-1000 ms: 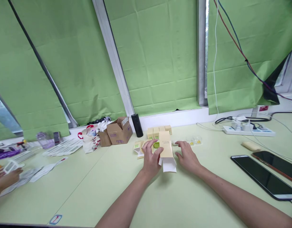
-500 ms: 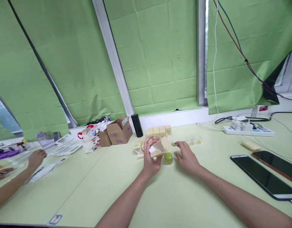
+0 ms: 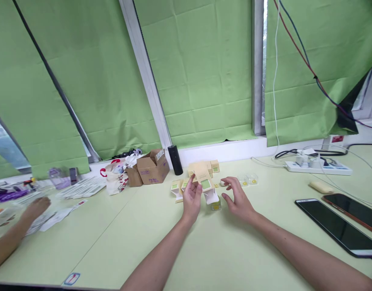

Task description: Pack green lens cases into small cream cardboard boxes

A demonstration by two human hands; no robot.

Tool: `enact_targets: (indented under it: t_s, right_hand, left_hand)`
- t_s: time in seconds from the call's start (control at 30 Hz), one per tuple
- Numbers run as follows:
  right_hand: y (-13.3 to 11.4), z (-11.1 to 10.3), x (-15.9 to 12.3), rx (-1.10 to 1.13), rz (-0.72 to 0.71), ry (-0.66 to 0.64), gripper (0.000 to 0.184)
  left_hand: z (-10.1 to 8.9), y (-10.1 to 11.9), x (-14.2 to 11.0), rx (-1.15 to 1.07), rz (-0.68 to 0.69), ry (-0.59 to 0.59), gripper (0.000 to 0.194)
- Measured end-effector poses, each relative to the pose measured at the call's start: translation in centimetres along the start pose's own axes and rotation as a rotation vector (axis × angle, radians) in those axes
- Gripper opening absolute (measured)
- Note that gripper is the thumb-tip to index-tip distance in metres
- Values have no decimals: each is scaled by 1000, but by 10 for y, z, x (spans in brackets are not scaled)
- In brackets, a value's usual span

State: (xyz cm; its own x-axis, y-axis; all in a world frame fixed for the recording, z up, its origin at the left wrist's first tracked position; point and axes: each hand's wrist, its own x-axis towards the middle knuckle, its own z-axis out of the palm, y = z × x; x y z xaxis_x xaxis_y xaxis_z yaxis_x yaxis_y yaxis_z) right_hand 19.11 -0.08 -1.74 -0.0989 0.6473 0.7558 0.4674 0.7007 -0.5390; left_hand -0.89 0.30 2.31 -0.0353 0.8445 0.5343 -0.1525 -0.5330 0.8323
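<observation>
In my left hand [image 3: 192,202] is a small cream carton [image 3: 203,174] with a green label, held between thumb and fingers. It is tilted, and its white-lined end flaps hang open toward me. Just below the flaps a small clear jar with yellow-green contents [image 3: 216,205] stands on the table, its top partly hidden by the carton. My right hand [image 3: 238,200] rests to the right of the jar, fingers apart and curved, holding nothing. Behind my left hand lie more opened cartons [image 3: 175,186], and a row of small cartons [image 3: 215,166] stands further back.
Small clear containers with yellow bits [image 3: 253,179] sit behind my right hand. Right of it are a power strip [image 3: 319,167], a tablet [image 3: 334,226] and a phone [image 3: 354,208]. Left stand a black cylinder [image 3: 175,160] and a cardboard box [image 3: 153,167]; another person's arm [image 3: 19,230] is among papers.
My left hand has turned the carton: its white inside showed half a second ago, now its labelled face does. The jar came into view below it. My right hand has stayed nearly still.
</observation>
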Motion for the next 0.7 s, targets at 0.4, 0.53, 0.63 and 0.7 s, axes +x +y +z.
enact_targets:
  t_s: [0.4, 0.53, 0.63, 0.7]
  right_hand:
    - [-20, -1, -2, 78, -148, -39, 55]
    - [-20, -2, -2, 89, -150, -51, 56]
    - [-21, -1, -2, 123, -142, -72, 54]
    - [-21, -1, -2, 159, -134, -80, 51]
  left_hand:
    - [3, -2, -3, 20, -73, -13, 69]
    - [4, 0, -6, 23, -92, -39, 62]
    - [5, 1, -7, 30, -100, -64, 57]
    - [5, 1, -8, 34, -99, -75, 56]
